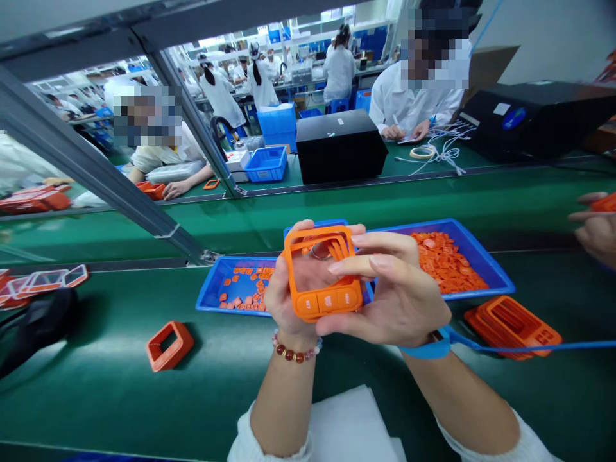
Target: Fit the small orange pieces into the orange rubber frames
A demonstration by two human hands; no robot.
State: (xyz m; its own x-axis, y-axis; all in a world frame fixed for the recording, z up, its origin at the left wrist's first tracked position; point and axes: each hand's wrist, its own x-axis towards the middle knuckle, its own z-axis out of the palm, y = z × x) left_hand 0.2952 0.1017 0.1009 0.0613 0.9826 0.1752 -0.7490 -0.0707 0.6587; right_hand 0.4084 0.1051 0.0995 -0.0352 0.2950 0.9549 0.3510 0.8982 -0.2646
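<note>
An orange rubber frame [303, 247] with three small buttons along its lower bar is held up over the green belt. My left hand [283, 298] cups it from behind and below. My right hand [394, 289] grips its right side, with the thumb under the button bar and fingers laid across the opening. Both hands are closed on the frame. Behind them lie two blue trays: the left blue tray [212, 289] holds a few small orange pieces, the right blue tray [486, 260] a heap of them.
A loose orange frame [169, 345] lies on the belt [96, 385] at left. A stack of orange frames [513, 324] sits at right. Another person's hand [594, 231] reaches in from the right edge. Across the belt, people sit by a black box [339, 151].
</note>
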